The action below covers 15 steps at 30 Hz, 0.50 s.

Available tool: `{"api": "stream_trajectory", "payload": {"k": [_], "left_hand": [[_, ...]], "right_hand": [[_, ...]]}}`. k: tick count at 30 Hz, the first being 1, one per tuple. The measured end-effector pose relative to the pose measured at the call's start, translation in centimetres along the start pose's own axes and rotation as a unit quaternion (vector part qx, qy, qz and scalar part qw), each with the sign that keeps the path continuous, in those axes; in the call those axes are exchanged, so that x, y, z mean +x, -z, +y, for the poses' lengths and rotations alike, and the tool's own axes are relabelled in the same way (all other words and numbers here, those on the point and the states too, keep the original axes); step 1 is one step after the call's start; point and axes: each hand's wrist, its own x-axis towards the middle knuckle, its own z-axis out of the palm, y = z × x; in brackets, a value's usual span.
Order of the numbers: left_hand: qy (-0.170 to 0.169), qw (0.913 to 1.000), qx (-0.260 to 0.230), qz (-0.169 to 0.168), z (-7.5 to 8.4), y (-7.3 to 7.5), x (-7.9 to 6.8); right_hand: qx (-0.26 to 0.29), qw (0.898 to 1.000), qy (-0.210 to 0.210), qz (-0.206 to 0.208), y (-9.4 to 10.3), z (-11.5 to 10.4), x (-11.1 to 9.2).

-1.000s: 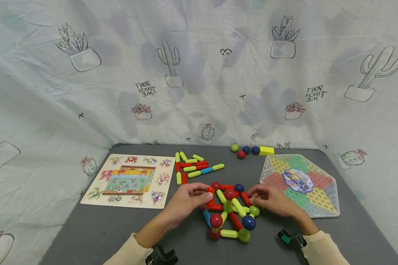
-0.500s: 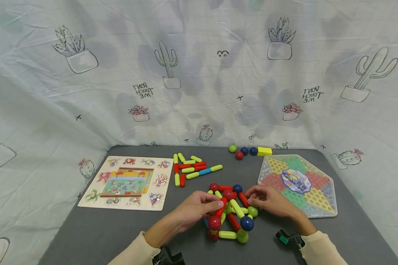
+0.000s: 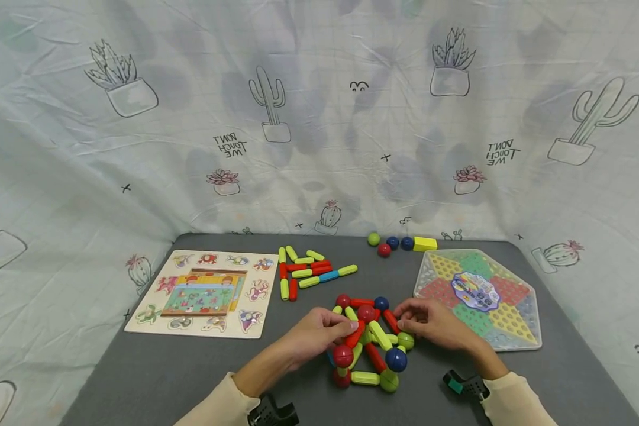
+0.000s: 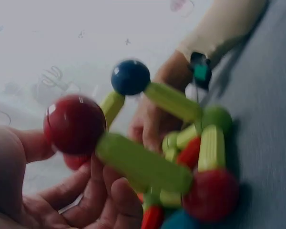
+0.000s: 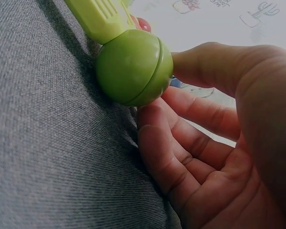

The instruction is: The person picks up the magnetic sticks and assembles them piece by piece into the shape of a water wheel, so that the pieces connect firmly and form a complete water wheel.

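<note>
On the grey table stands a frame (image 3: 365, 377) of coloured balls and rods. My left hand (image 3: 319, 332) pinches a red rod (image 3: 354, 335) between thumb and fingers. The rod spans two raised red balls, a near one (image 3: 343, 355) and a farther one (image 3: 366, 313). In the left wrist view, the near red ball (image 4: 75, 125) tops a yellow-green rod (image 4: 143, 164). My right hand (image 3: 431, 322) holds another red rod (image 3: 391, 321) low on the frame's right side. A green ball (image 5: 133, 67) hides those fingertips in the right wrist view.
Loose rods (image 3: 327, 276) lie behind the frame. Farther back are several balls (image 3: 384, 249) and a yellow block (image 3: 425, 244). A wooden picture board (image 3: 202, 328) lies left, a hexagonal game box (image 3: 476, 290) right. A patterned cloth (image 3: 319, 118) hangs behind the table.
My left hand has moved right and toward me, bringing the red rod from the frame's left side to between the two raised red balls. The right hand stays at its rod.
</note>
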Motion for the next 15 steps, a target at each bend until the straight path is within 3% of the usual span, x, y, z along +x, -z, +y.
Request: {"api": "stream_trajectory", "payload": {"k": [3, 6, 10, 12, 15], "left_hand": [[-0.025, 0.9995, 0.021, -0.002, -0.8, 0.8, -0.6], [-0.053, 0.9933, 0.096, -0.036, -1.8, 1.6, -1.5], [-0.090, 0.9688, 0.215, -0.083, -3.1, 1.3, -2.4], [-0.107, 0.9581, 0.255, -0.074, -3.5, 0.6, -2.5], [-0.131, 0.9403, 0.313, -0.024, -3.9, -0.3, -2.3]], "right_hand": [[0.001, 1.000, 0.006, 0.005, -0.2, -0.2, 0.0], [-0.026, 0.999, 0.018, 0.035, -0.7, -0.5, 0.3], [-0.074, 0.993, 0.061, 0.073, -1.7, -0.7, 1.0], [-0.080, 0.990, 0.090, 0.073, -2.1, -0.6, 1.3], [-0.062, 0.989, 0.113, 0.070, -2.5, -0.4, 1.4]]}}
